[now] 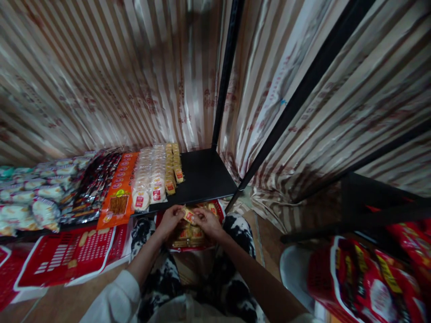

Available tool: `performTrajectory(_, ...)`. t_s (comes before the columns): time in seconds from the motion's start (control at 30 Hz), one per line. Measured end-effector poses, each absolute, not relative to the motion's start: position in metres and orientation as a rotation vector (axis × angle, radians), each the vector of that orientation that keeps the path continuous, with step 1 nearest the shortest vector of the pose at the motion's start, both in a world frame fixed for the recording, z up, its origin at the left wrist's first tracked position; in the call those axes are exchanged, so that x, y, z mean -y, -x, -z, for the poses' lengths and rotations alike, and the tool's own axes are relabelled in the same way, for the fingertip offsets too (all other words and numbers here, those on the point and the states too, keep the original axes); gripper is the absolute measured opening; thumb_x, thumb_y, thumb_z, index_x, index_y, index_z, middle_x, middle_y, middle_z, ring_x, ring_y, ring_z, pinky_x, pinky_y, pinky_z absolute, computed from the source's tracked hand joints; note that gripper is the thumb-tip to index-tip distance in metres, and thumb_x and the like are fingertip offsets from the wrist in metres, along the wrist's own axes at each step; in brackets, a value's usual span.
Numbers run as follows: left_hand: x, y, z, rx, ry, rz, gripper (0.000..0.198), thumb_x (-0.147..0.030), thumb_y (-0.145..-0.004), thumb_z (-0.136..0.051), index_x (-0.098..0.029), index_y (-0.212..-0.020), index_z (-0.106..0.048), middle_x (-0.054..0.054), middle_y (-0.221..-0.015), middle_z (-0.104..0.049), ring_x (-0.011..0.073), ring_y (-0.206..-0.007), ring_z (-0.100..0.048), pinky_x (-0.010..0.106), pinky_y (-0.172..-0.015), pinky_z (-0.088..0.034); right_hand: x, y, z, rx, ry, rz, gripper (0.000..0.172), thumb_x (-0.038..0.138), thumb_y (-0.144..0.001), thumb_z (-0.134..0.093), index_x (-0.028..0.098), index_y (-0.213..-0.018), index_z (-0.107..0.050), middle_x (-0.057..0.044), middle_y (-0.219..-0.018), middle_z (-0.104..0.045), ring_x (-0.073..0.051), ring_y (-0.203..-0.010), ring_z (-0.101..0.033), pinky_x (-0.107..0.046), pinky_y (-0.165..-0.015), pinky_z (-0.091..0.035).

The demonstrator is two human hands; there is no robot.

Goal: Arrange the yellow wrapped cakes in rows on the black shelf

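Between my two hands is a small wrapped cracker packet [189, 216], yellow with a red label. My left hand [171, 220] pinches its left end, and my right hand [207, 221] grips its right end. Just below lies a red bag [220, 211] with more of the same yellow packets [190, 235] inside, partly hidden by my hands and wrists. Ahead, on a black shelf [205, 172], similar yellow packets [170, 184] stand in two rows. Beside them are rows of round white crackers in clear wrappers [141, 197].
Further left on the shelf lie an orange snack bag [117, 197], dark packets [97, 179] and white wrapped snacks [45, 211]. A large red package [74, 255] sits below them. Black posts [269, 139] rise at the right, near a container of red bags [363, 278]. Striped curtains [134, 80] hang behind.
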State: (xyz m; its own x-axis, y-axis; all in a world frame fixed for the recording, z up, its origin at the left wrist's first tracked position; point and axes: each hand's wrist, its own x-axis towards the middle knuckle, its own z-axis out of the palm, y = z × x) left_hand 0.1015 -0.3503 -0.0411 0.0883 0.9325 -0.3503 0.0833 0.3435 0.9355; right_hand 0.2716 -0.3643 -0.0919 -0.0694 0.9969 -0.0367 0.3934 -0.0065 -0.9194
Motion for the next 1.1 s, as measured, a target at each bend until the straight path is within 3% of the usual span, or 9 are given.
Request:
performTrajectory(0.13,0.352,-0.107,0.044,-1.234,-0.709,-1.034,0.016,-0.02,-0.069,-0.064,-0.015,-0.083,-0.06,0.003,-0.083,-0.065,0.0104,-0.073,-0.061,0.023,-0.069,-0.049,0.361,-0.271,0.099,1.091,1.485,-1.052,0.046,0.046,-0.072,-0.062,0.019,-0.11,-0.059,-0.007,-0.094,-0.067,-0.018,-0.083,-0.065,-0.033,-0.074,-0.053)
performTrajectory(0.23,0.359,-0.114,0.047,-1.118,-0.507,-1.1,0.011,-0.012,-0.07,-0.062,-0.016,-0.079,-0.058,0.003,-0.086,-0.066,0.0106,-0.079,-0.063,0.027,-0.081,-0.051,0.362,-0.267,0.095,1.013,1.314,-1.237,0.043,0.05,-0.069,-0.064,0.018,-0.098,-0.061,-0.008,-0.091,-0.068,-0.02,-0.085,-0.066,-0.035,-0.078,-0.053)
performTrajectory(0.37,0.368,-0.127,0.052,-1.035,-0.43,-1.126,0.012,-0.014,-0.072,-0.064,-0.016,-0.082,-0.059,0.004,-0.09,-0.067,0.0126,-0.083,-0.065,0.033,-0.089,-0.051,0.361,-0.256,0.085,1.016,1.175,-1.328,0.034,0.049,-0.072,-0.062,0.019,-0.089,-0.06,-0.006,-0.086,-0.07,-0.02,-0.083,-0.066,-0.036,-0.08,-0.052)
performTrajectory(0.5,0.365,-0.135,0.056,-1.119,-0.476,-1.102,0.021,-0.019,-0.069,-0.069,-0.016,-0.087,-0.059,0.005,-0.087,-0.069,0.0134,-0.078,-0.066,0.032,-0.085,-0.052,0.347,-0.251,0.079,1.058,1.185,-1.242,0.032,0.044,-0.077,-0.055,0.02,-0.097,-0.059,-0.005,-0.086,-0.069,-0.019,-0.079,-0.066,-0.034,-0.075,-0.053)
performTrajectory(0.63,0.355,-0.134,0.059,-1.355,-0.596,-1.06,0.015,-0.015,-0.073,-0.063,-0.016,-0.086,-0.058,0.003,-0.077,-0.067,0.0102,-0.065,-0.063,0.025,-0.067,-0.052,0.32,-0.256,0.07,1.274,1.324,-1.005,0.033,0.037,-0.08,-0.051,0.019,-0.106,-0.06,-0.006,-0.091,-0.067,-0.018,-0.081,-0.062,-0.032,-0.074,-0.052)
performTrajectory(0.77,0.34,-0.134,0.063,-1.431,-0.815,-1.081,0.014,-0.015,-0.074,-0.057,-0.017,-0.088,-0.059,0.003,-0.083,-0.067,0.0104,-0.067,-0.062,0.021,-0.059,-0.05,0.288,-0.256,0.058,1.551,1.493,-0.71,0.034,0.029,-0.083,-0.048,0.018,-0.112,-0.061,-0.006,-0.091,-0.064,-0.018,-0.08,-0.06,-0.03,-0.074,-0.049)
performTrajectory(0.9,0.321,-0.139,0.068,-1.45,-0.892,-1.152,0.029,-0.017,-0.07,-0.06,-0.017,-0.099,-0.061,0.007,-0.101,-0.064,0.0153,-0.083,-0.063,0.023,-0.063,-0.051,0.261,-0.246,0.056,1.689,1.604,-0.577,0.036,0.022,-0.084,-0.046,0.018,-0.118,-0.058,-0.007,-0.097,-0.064,-0.017,-0.086,-0.059,-0.028,-0.08,-0.047)
performTrajectory(1.1,0.298,-0.143,0.081,-1.373,-0.879,-1.264,0.041,-0.01,-0.065,-0.058,-0.018,-0.106,-0.06,0.01,-0.124,-0.055,0.0199,-0.103,-0.058,0.031,-0.081,-0.052,0.242,-0.233,0.06,1.783,1.646,-0.569,0.037,0.022,-0.086,-0.046,0.019,-0.121,-0.057,-0.008,-0.103,-0.063,-0.018,-0.093,-0.059,-0.026,-0.084,-0.045)
